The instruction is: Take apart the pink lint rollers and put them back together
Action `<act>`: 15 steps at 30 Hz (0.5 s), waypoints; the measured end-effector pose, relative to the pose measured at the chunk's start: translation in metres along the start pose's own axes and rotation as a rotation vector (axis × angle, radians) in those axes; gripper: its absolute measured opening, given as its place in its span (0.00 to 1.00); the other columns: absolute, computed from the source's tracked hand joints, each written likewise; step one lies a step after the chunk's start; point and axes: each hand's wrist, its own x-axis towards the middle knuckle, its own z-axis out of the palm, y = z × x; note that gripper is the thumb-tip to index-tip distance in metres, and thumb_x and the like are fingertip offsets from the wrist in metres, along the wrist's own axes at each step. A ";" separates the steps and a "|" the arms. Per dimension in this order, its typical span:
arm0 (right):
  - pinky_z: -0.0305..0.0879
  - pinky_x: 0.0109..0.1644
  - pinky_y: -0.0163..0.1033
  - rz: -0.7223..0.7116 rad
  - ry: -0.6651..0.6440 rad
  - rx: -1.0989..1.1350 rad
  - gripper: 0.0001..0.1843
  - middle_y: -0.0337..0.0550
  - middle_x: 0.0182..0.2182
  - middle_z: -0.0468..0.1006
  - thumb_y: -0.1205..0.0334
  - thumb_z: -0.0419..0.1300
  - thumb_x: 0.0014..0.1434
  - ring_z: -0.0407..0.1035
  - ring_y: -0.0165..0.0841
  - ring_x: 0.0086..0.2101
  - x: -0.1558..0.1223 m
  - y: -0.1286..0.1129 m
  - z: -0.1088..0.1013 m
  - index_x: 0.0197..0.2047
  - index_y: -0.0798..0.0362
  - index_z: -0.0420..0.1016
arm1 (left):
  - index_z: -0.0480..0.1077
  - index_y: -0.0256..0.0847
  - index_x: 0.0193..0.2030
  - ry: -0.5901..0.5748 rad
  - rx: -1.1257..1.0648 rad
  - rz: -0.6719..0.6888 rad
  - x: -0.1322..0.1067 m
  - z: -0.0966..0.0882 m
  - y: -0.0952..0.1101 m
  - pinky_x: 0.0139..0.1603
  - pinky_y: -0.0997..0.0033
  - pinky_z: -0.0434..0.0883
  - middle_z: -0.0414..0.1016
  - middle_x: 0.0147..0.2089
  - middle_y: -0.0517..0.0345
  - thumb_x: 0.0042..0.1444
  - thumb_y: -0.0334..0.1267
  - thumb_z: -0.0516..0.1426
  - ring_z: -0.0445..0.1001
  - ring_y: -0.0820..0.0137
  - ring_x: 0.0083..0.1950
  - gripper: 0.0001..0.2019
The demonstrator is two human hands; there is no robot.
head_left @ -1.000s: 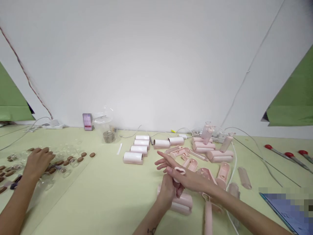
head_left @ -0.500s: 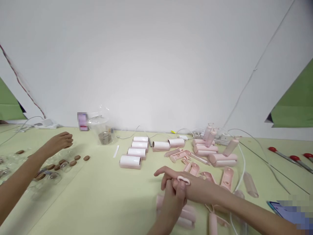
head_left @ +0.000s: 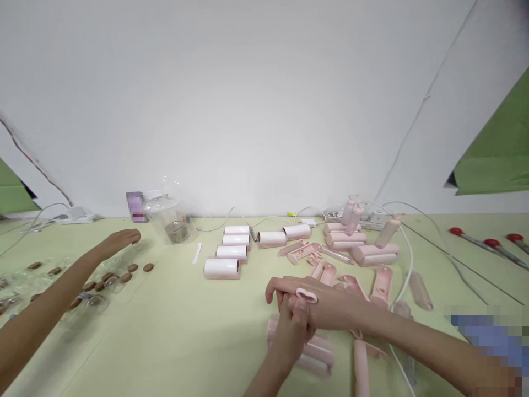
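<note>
Above a pale green surface point(head_left: 165, 325), a worker's left hand point(head_left: 290, 326) and right hand point(head_left: 326, 307) meet at a pale pink loop point(head_left: 306, 296), which lies across the back of the right hand near the knuckles. The left hand is curled narrow, its thumb close to the loop; the right is half spread, back upward, fingers bent. Whether either grips anything cannot be told, since the palms are hidden. Pink cylinders point(head_left: 321, 350) lie just beneath, open pink shells point(head_left: 382, 284) to the right. For clean handling, the thin loop probably calls for a light, even pinch, a steady right wrist, and forearms lifted off the loose parts and white cable point(head_left: 411, 259). At far left, a co-worker's hand point(head_left: 119, 242) hangs near brown discs point(head_left: 126, 277).
</note>
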 end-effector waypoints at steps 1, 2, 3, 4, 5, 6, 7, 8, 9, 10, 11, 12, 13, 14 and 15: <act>0.52 0.19 0.25 0.015 -0.006 -0.007 0.23 0.35 0.27 0.67 0.72 0.48 0.40 0.63 0.26 0.25 -0.001 -0.001 -0.001 0.42 0.45 0.63 | 0.60 0.43 0.25 -0.048 -0.022 -0.017 -0.001 0.000 0.003 0.16 0.77 0.48 0.46 0.09 0.70 0.44 0.58 0.51 0.45 0.80 0.12 0.18; 0.52 0.19 0.26 0.016 -0.016 -0.023 0.23 0.35 0.28 0.67 0.72 0.48 0.39 0.63 0.27 0.25 -0.001 -0.003 -0.001 0.41 0.45 0.64 | 0.60 0.43 0.25 -0.084 -0.039 -0.023 -0.001 0.001 0.006 0.16 0.76 0.48 0.46 0.09 0.69 0.44 0.57 0.50 0.45 0.80 0.12 0.18; 0.53 0.20 0.26 0.009 -0.019 -0.039 0.24 0.35 0.28 0.68 0.72 0.48 0.39 0.64 0.27 0.26 -0.002 -0.005 -0.001 0.41 0.46 0.64 | 0.60 0.43 0.25 -0.105 -0.051 -0.022 -0.002 0.001 0.008 0.16 0.76 0.47 0.46 0.09 0.68 0.44 0.57 0.50 0.44 0.80 0.12 0.18; 0.53 0.20 0.26 -0.006 -0.024 -0.046 0.24 0.36 0.29 0.68 0.73 0.48 0.39 0.64 0.28 0.27 -0.002 -0.007 -0.001 0.40 0.46 0.65 | 0.59 0.42 0.25 -0.105 -0.058 -0.012 -0.002 0.002 0.010 0.16 0.76 0.46 0.46 0.09 0.68 0.44 0.58 0.50 0.44 0.80 0.12 0.19; 0.54 0.21 0.26 -0.020 -0.031 -0.040 0.24 0.36 0.29 0.68 0.74 0.47 0.39 0.64 0.27 0.26 -0.002 -0.008 -0.001 0.41 0.46 0.65 | 0.59 0.43 0.24 -0.106 -0.062 0.005 -0.002 0.003 0.010 0.16 0.76 0.46 0.45 0.09 0.68 0.44 0.59 0.50 0.43 0.80 0.12 0.19; 0.54 0.21 0.27 -0.024 -0.037 -0.012 0.24 0.35 0.28 0.69 0.74 0.47 0.41 0.64 0.27 0.25 -0.002 -0.008 0.000 0.42 0.45 0.64 | 0.58 0.43 0.24 -0.115 -0.066 0.026 -0.003 0.003 0.010 0.16 0.76 0.45 0.43 0.08 0.69 0.44 0.61 0.49 0.42 0.80 0.12 0.21; 0.55 0.22 0.27 -0.017 -0.033 0.033 0.23 0.35 0.27 0.69 0.74 0.46 0.44 0.64 0.25 0.23 -0.003 -0.008 0.001 0.44 0.45 0.63 | 0.56 0.43 0.23 -0.128 -0.067 0.049 -0.003 0.003 0.010 0.16 0.76 0.44 0.42 0.08 0.69 0.43 0.63 0.48 0.41 0.80 0.11 0.22; 0.57 0.22 0.28 0.000 -0.023 0.093 0.21 0.34 0.26 0.70 0.72 0.46 0.48 0.63 0.25 0.21 -0.004 -0.007 0.003 0.45 0.45 0.62 | 0.55 0.43 0.22 -0.148 -0.063 0.074 -0.003 0.003 0.009 0.16 0.76 0.43 0.42 0.08 0.69 0.41 0.65 0.48 0.41 0.80 0.11 0.24; 0.58 0.23 0.29 0.022 -0.009 0.159 0.18 0.33 0.25 0.70 0.68 0.46 0.53 0.63 0.24 0.19 -0.006 -0.005 0.006 0.46 0.45 0.60 | 0.55 0.43 0.21 -0.178 -0.054 0.098 -0.003 0.002 0.009 0.15 0.76 0.43 0.42 0.08 0.69 0.39 0.67 0.48 0.41 0.80 0.11 0.26; 0.60 0.24 0.30 0.040 0.011 0.219 0.14 0.33 0.24 0.70 0.63 0.46 0.56 0.63 0.25 0.18 -0.009 -0.002 0.008 0.47 0.45 0.59 | 0.55 0.43 0.20 -0.211 -0.043 0.120 -0.003 0.001 0.008 0.15 0.76 0.43 0.43 0.08 0.69 0.36 0.69 0.49 0.43 0.80 0.11 0.27; 0.62 0.26 0.32 0.051 0.038 0.272 0.13 0.33 0.23 0.69 0.57 0.45 0.58 0.64 0.26 0.19 -0.012 0.002 0.011 0.47 0.46 0.58 | 0.55 0.42 0.18 -0.246 -0.031 0.136 -0.003 -0.001 0.009 0.15 0.76 0.44 0.45 0.09 0.68 0.33 0.70 0.50 0.44 0.80 0.11 0.29; 0.64 0.29 0.34 0.046 0.070 0.308 0.14 0.33 0.22 0.69 0.53 0.45 0.59 0.65 0.27 0.20 -0.016 0.006 0.014 0.47 0.47 0.58 | 0.56 0.42 0.17 -0.277 -0.022 0.143 -0.002 -0.003 0.009 0.15 0.76 0.45 0.46 0.09 0.67 0.31 0.71 0.50 0.45 0.80 0.11 0.30; 0.65 0.31 0.36 0.025 0.114 0.310 0.15 0.34 0.24 0.70 0.50 0.46 0.58 0.67 0.28 0.23 -0.021 0.010 0.016 0.46 0.48 0.58 | 0.56 0.41 0.15 -0.309 -0.015 0.146 -0.002 -0.004 0.011 0.15 0.75 0.47 0.47 0.09 0.66 0.30 0.73 0.48 0.47 0.80 0.11 0.32; 0.65 0.35 0.37 -0.009 0.172 0.273 0.16 0.37 0.27 0.71 0.49 0.49 0.57 0.68 0.30 0.27 -0.025 0.013 0.019 0.45 0.49 0.59 | 0.56 0.41 0.14 -0.340 -0.009 0.141 -0.001 -0.006 0.013 0.15 0.75 0.48 0.47 0.09 0.65 0.31 0.75 0.43 0.48 0.79 0.11 0.33; 0.64 0.38 0.38 -0.053 0.242 0.208 0.17 0.39 0.32 0.71 0.50 0.52 0.55 0.68 0.32 0.33 -0.030 0.016 0.022 0.44 0.49 0.60 | 0.57 0.40 0.14 -0.369 -0.012 0.128 -0.001 -0.008 0.016 0.15 0.74 0.50 0.49 0.09 0.64 0.32 0.76 0.39 0.49 0.78 0.11 0.35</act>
